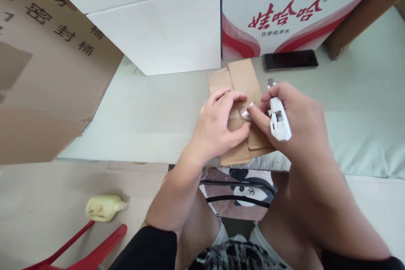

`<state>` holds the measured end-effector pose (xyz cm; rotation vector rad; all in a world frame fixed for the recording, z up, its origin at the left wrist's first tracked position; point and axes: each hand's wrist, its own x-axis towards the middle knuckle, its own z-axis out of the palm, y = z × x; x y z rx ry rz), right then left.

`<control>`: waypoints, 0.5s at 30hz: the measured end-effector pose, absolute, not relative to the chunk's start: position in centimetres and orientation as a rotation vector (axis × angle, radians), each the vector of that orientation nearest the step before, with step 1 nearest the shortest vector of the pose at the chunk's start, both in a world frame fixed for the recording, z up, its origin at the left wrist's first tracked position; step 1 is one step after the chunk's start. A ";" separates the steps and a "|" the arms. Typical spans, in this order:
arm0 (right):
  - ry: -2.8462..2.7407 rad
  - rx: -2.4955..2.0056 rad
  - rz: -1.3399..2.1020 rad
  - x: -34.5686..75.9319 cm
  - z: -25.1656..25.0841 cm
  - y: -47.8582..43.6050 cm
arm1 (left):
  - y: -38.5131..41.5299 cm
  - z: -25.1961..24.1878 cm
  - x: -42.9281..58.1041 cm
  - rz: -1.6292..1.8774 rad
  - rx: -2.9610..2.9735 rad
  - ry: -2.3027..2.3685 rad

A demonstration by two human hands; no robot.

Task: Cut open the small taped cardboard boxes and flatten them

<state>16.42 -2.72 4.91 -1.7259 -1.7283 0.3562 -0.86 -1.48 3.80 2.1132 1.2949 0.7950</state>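
Note:
A folded piece of brown cardboard (249, 78) lies on the pale green tabletop with its flaps meeting along a seam. My left hand (215, 126) rests on its left side, fingers apart and arched, thumb and forefinger on either side of the seam. A strip of clear tape (247, 111) crosses the seam, its loose end lifted and crumpled at a fingertip of my right hand (297, 122). That hand also keeps a white utility knife (280, 124) in its grip, the grey tip pointing away from me.
White cartons (158, 38) and a red-and-white water carton (284, 17) line the back. A black phone (291, 59) lies before them. A big brown box (47, 76) stands at left. On the floor are a yellow bottle (104, 208) and a red plastic piece (107, 240).

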 end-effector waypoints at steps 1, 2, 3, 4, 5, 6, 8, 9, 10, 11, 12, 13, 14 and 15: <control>-1.734 -1.727 0.376 16.4 4.9 -2.7 | -1.5 3.8 -0.8 0.789 2.116 1.297; -1.738 -1.729 0.398 16.4 4.8 -2.8 | -1.5 3.8 -0.8 0.782 2.118 1.298; -1.738 -1.727 0.419 16.4 4.9 -2.8 | -1.5 3.8 -0.7 0.778 2.119 1.299; -1.734 -1.722 0.438 16.4 4.9 -2.9 | -1.5 3.9 -0.7 0.777 2.120 1.299; -1.727 -1.712 0.455 16.3 4.9 -2.9 | -1.5 3.9 -0.7 0.778 2.119 1.300; -1.717 -1.694 0.469 16.1 5.0 -3.0 | -1.5 3.9 -0.7 0.779 2.117 1.301; -1.687 -1.647 0.477 15.8 5.1 -3.1 | -1.5 3.9 -0.6 0.780 2.112 1.305; -1.665 -1.629 0.466 15.7 5.1 -3.1 | -1.5 3.9 -0.6 0.780 2.110 1.306; -1.642 -1.621 0.453 15.6 5.1 -3.1 | -1.5 3.9 -0.6 0.779 2.110 1.304; -1.618 -1.621 0.435 15.5 5.1 -3.1 | -1.5 3.9 -0.7 0.779 2.111 1.301; -1.597 -1.627 0.417 15.5 5.0 -3.1 | -1.5 3.8 -0.7 0.780 2.114 1.296; -1.586 -1.638 0.404 15.5 5.0 -3.0 | -1.5 3.8 -0.7 0.779 2.117 1.290; -1.584 -1.650 0.394 15.5 4.9 -3.0 | -1.4 3.7 -0.8 0.775 2.119 1.286; -1.594 -1.662 0.390 15.6 4.8 -3.0 | -1.4 3.6 -0.9 0.771 2.120 1.282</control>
